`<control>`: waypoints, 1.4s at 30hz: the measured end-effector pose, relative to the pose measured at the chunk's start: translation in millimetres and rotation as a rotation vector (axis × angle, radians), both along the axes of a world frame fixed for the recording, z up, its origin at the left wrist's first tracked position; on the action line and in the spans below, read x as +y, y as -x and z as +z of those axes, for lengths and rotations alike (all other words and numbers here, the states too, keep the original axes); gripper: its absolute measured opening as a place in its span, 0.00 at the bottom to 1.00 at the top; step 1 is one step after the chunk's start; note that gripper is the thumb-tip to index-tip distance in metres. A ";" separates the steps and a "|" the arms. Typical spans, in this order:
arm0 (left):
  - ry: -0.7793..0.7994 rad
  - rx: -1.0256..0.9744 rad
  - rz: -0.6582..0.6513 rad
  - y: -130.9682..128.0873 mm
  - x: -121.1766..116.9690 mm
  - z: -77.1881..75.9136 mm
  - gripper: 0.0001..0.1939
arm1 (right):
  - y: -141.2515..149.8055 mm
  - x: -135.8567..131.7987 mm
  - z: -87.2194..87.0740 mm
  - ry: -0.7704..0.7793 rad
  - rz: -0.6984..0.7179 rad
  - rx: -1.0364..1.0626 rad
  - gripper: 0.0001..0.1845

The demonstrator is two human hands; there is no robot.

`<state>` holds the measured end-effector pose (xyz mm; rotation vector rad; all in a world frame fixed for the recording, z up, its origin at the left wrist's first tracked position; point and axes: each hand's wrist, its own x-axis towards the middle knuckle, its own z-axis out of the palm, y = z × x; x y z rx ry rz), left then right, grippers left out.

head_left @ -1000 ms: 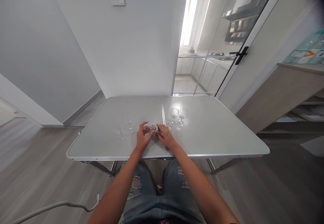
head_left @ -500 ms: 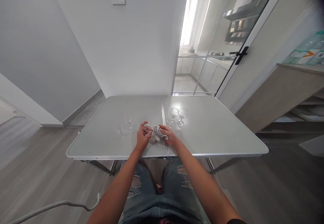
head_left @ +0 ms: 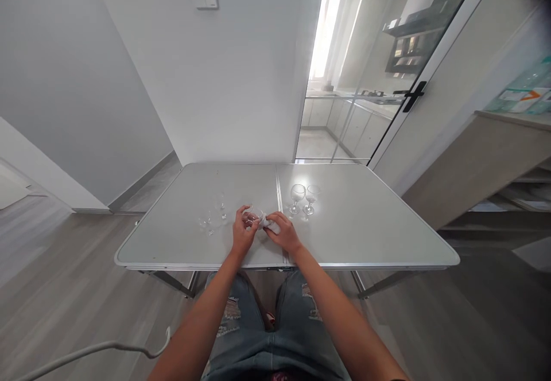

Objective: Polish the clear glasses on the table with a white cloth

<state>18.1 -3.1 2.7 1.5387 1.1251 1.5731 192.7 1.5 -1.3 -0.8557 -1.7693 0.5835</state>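
Note:
My left hand (head_left: 243, 234) curls around the bowl of a clear stemmed glass (head_left: 255, 214), which lies tilted sideways above the table. My right hand (head_left: 283, 233) is closed on a whitish cloth (head_left: 272, 227) at the stem end of that glass; the fingers hide most of the cloth and the foot. Just beyond my right hand, two stemmed glasses (head_left: 297, 193) stand upright side by side. Left of my left hand are more clear glass pieces (head_left: 222, 209), faint against the tabletop and hard to make out.
The pale folding table (head_left: 365, 226) has a metal seam down its middle. Behind it are a white wall (head_left: 232, 82) and a glass door with a black handle (head_left: 415, 95). A wooden shelf unit (head_left: 465, 157) with plastic bottles stands at the right.
My right hand has closed further over the cloth, so less of it shows. The glass in my left hand has shifted slightly. The view has moved a little.

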 end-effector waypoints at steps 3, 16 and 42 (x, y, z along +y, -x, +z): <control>0.009 0.001 -0.002 1.0 1.4 -2.1 0.27 | -2.6 1.9 3.5 0.236 0.093 0.103 0.18; -0.021 -0.103 -0.005 0.3 2.3 -4.9 0.27 | -10.9 17.9 -1.3 0.482 0.052 0.474 0.22; 0.037 -0.123 -0.084 0.7 3.3 -4.2 0.28 | -3.1 8.2 1.1 0.223 0.040 0.083 0.14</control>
